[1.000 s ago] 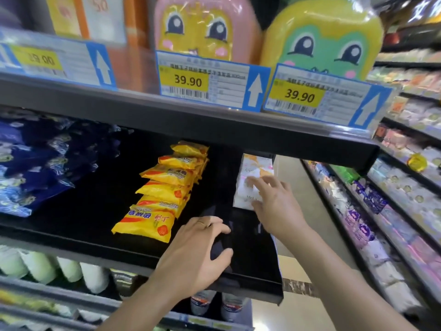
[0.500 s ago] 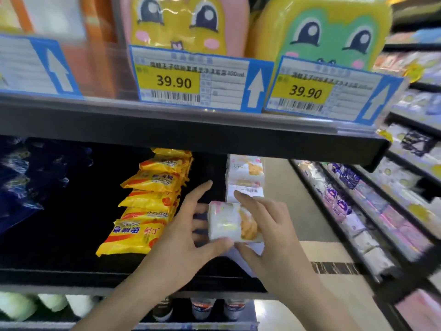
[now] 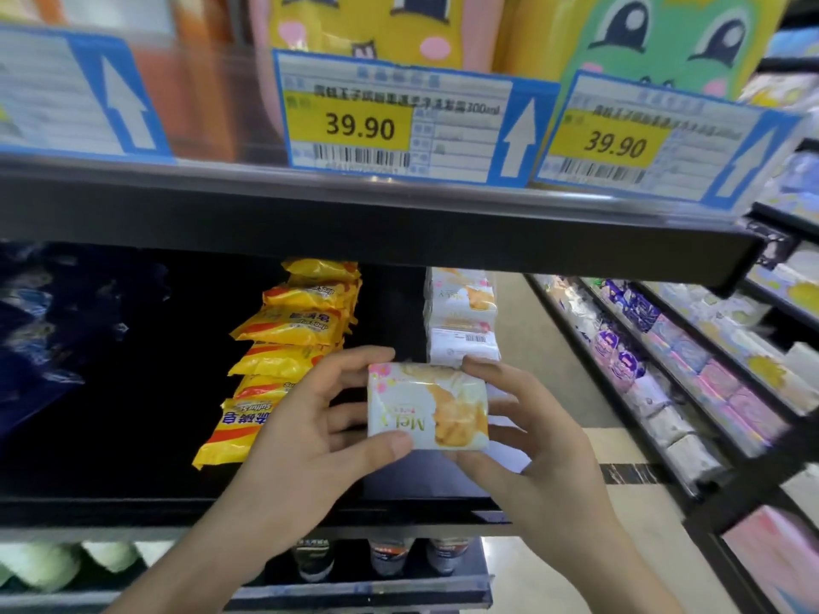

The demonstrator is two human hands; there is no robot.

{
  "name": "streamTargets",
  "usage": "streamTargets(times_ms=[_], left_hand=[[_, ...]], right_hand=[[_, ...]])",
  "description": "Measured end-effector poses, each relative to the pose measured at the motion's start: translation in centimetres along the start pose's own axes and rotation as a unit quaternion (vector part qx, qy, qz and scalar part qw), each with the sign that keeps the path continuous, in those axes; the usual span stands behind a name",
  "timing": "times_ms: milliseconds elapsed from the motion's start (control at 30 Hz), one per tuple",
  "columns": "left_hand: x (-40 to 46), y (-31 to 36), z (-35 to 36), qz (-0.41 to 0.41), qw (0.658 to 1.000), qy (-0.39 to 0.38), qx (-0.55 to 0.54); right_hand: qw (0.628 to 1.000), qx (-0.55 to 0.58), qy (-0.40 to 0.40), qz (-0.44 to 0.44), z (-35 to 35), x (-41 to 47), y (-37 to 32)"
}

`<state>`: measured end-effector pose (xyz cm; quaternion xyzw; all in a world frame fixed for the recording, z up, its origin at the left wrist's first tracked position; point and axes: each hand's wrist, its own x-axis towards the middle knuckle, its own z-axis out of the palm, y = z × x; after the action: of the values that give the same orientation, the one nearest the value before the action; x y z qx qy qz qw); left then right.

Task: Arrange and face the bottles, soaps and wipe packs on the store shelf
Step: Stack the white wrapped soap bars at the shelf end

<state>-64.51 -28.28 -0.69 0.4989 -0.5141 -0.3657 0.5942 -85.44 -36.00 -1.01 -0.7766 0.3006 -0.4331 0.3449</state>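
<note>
A: Obs. 1, hands. Left hand (image 3: 306, 429) grips the white soap (image 3: 427, 407) by its left end: thumb curled under the lower left corner, fingers over the top edge and behind. Right hand (image 3: 538, 440) grips the right end the same way, fingers over the top right corner, thumb beneath.

B: Both clamped on the one soap, then. Where is it?

A: Held in the air above the front edge of the black shelf (image 3: 177, 507), clear of the shelf surface. Its printed face is toward the camera, and the lettering reads upside down.

B: Nearest stock to the soap?

A: Just behind it, a white stack (image 3: 461, 321) of like packs, running toward the back of the shelf; the front one shows a barcode label. Contact between stack and soap: cannot tell. To the soap's left, a yellow row (image 3: 288, 361) of soap packs runs front to back, its front pack partly behind the left hand.

B: Farther out?

A: Far left of the soap, blue packs (image 3: 40, 330), blurred. Above the soap, the upper shelf's edge carries price tags (image 3: 390, 121) reading 39.90. Below the soap, on the next shelf down, bottle tops (image 3: 390, 556) and pale green items (image 3: 40, 565).
</note>
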Motion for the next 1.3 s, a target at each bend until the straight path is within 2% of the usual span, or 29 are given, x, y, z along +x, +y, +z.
streamTargets(times_ms=[133,267,367,533,867,1033,1300], left_hand=[[-0.6,0.4,-0.6,0.003,0.999,-0.024,0.021],[-1.6,1.3,-1.6,0.011,0.989,-0.063,0.134],[-1.9,1.8,-2.0,0.049,0.966,-0.043,0.249],[-1.9,1.3,-2.5,0.165,0.934,-0.015,0.317],[-2.1,1.2,-1.9,0.218,0.885,0.019,0.411],[-2.0,1.1,-1.7,0.217,0.893,0.025,0.393],[-1.8,0.8,-0.7,0.148,0.943,0.011,0.298]], right_hand=[[1.000,0.014,-0.004,0.016,0.1,-0.3,-0.5],[0.999,0.024,-0.016,0.041,0.1,-0.4,-1.1],[0.997,0.041,-0.022,0.063,0.2,-0.5,-1.7],[0.995,0.037,-0.052,0.075,0.1,-0.9,-2.4],[0.987,0.073,-0.088,0.113,-0.2,-1.4,-2.5],[0.981,0.091,-0.093,0.142,-0.3,-1.6,-2.2],[0.979,0.131,-0.057,0.147,-0.4,-1.8,-1.3]])
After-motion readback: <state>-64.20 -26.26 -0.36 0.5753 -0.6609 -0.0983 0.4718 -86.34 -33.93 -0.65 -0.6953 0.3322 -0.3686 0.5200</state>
